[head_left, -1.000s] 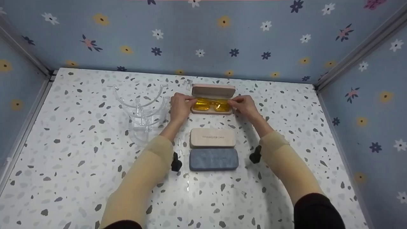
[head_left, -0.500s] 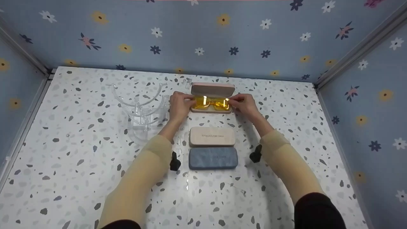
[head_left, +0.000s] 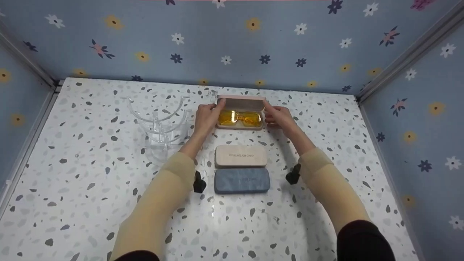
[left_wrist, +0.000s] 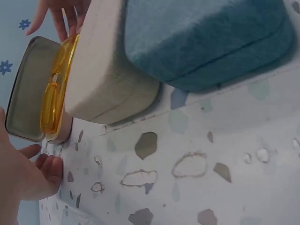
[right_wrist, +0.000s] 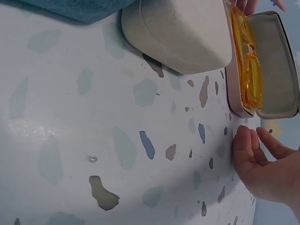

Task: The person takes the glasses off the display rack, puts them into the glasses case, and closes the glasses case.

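Observation:
In the head view a pink eyeglass case (head_left: 242, 104) stands with its lid up at the back of the table. Yellow-tinted glasses (head_left: 227, 117) lie folded in its lower half. My left hand (head_left: 206, 117) is at the case's left end, thumb up by the lid's left edge. On the opposite end, the thumb of my right hand (head_left: 282, 119) reaches to the lid's right edge, with the other fingers lower beside the case. Both wrist views show the fingers loosely bent around nothing, close to the case ends; the glasses (left_wrist: 51, 96) are free of both hands.
A closed beige case (head_left: 241, 161) and a closed blue case (head_left: 242, 185) lie one behind the other nearer the body. Left of the left hand is a clear plastic stand (head_left: 156, 125) with curved arms. A flowered wall (head_left: 232, 43) borders the table's back.
Both hands have let go of the glasses, which now rest in the case. The thumbs have moved up and back to the lid's side edges.

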### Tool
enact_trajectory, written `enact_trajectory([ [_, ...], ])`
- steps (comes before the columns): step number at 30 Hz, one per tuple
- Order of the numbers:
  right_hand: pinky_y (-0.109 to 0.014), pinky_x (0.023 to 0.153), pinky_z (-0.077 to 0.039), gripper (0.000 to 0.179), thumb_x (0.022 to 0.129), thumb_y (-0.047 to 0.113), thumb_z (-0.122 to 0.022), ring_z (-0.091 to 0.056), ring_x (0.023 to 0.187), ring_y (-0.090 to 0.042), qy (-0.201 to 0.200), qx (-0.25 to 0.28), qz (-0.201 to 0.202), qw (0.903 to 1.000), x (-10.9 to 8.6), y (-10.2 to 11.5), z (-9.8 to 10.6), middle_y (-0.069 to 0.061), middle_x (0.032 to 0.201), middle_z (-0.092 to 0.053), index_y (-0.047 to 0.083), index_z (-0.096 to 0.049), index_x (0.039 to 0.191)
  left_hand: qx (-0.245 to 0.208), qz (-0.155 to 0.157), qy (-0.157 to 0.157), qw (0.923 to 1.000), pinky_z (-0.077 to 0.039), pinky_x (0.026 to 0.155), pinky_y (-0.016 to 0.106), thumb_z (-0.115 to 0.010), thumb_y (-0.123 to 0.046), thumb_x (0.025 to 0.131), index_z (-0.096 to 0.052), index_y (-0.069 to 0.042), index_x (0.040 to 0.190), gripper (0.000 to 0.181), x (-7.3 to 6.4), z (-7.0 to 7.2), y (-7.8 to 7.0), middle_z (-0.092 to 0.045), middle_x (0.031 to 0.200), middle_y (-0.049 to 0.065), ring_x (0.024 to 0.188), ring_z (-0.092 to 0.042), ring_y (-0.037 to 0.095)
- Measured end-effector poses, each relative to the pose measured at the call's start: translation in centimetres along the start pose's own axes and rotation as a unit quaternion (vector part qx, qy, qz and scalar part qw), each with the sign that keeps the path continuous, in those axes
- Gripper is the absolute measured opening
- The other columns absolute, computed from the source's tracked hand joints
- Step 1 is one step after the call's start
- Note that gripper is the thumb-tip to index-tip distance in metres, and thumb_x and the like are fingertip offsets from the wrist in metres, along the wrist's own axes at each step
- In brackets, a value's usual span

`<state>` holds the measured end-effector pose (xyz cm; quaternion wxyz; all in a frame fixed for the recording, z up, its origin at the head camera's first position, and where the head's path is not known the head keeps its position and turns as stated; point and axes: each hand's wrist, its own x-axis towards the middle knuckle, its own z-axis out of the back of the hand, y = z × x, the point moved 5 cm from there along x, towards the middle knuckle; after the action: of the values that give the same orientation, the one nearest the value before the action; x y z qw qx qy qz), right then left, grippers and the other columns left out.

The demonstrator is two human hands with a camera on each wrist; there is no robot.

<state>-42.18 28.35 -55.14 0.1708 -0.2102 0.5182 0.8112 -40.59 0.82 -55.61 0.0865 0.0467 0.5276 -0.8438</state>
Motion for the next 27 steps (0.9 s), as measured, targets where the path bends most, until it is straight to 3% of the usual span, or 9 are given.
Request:
enact_trajectory([
  [3,-0.041,0.113,-0.050,0.093,0.091,0.080,-0.048,-0.060,0.134,-0.027,0.016,-0.006,-0.009,0.9998,0.2,0.5,-0.2,-0.014,0.150,-0.057,0.007,-0.052,0.149,-0.034,0.033,0.024,0.9986,-0.046,0.107,0.043,-0.042,-0.071,0.099,-0.070,0.004,0.122,0.083,0.4,0.3,-0.3,-0.066,0.131,0.024,0.117,-0.060,0.034],
  [7,-0.041,0.113,-0.050,0.099,0.091,0.085,-0.040,-0.059,0.131,-0.028,0.033,-0.029,-0.016,0.9989,0.3,1.0,-0.4,-0.014,0.149,-0.055,0.005,-0.054,0.147,-0.054,0.098,0.059,0.9919,-0.037,0.123,0.043,-0.037,-0.080,0.094,-0.052,0.003,0.147,0.099,0.6,0.6,-0.3,-0.052,0.154,0.021,0.140,-0.052,0.034],
  [10,-0.040,0.111,-0.051,0.102,0.089,0.087,-0.039,-0.058,0.126,-0.025,0.042,-0.044,-0.019,0.9980,0.2,1.2,-0.5,-0.012,0.144,-0.054,0.004,-0.054,0.147,-0.050,0.129,0.079,0.9872,-0.036,0.124,0.043,-0.036,-0.083,0.092,-0.044,0.004,0.151,0.106,0.7,0.7,-0.5,-0.048,0.156,0.021,0.141,-0.050,0.034],
  [18,-0.039,0.099,-0.053,0.090,0.087,0.088,-0.043,-0.052,0.100,-0.019,0.049,-0.081,-0.021,0.9953,0.2,1.8,-0.7,-0.006,0.109,-0.050,0.007,-0.056,0.125,-0.063,0.172,0.094,0.9785,-0.043,0.118,0.049,-0.045,-0.083,0.089,-0.039,0.002,0.155,0.108,0.8,0.9,-1.1,-0.047,0.157,0.019,0.139,-0.051,0.031],
  [24,-0.038,0.099,-0.053,0.090,0.085,0.091,-0.039,-0.051,0.099,-0.019,0.049,-0.090,-0.047,0.9936,0.4,1.9,-0.9,-0.006,0.110,-0.051,0.009,-0.054,0.117,-0.065,0.196,0.110,0.9722,-0.036,0.123,0.053,-0.046,-0.081,0.090,-0.028,-0.002,0.161,0.108,1.0,0.9,-1.1,-0.034,0.166,0.016,0.150,-0.040,0.031],
  [27,-0.039,0.101,-0.053,0.089,0.085,0.090,-0.040,-0.052,0.102,-0.020,0.049,-0.088,-0.049,0.9937,0.4,1.9,-0.9,-0.007,0.112,-0.051,0.009,-0.053,0.120,-0.073,0.202,0.108,0.9706,-0.036,0.123,0.058,-0.048,-0.080,0.090,-0.025,-0.003,0.162,0.108,0.9,0.9,-1.1,-0.032,0.167,0.016,0.152,-0.037,0.033],
])
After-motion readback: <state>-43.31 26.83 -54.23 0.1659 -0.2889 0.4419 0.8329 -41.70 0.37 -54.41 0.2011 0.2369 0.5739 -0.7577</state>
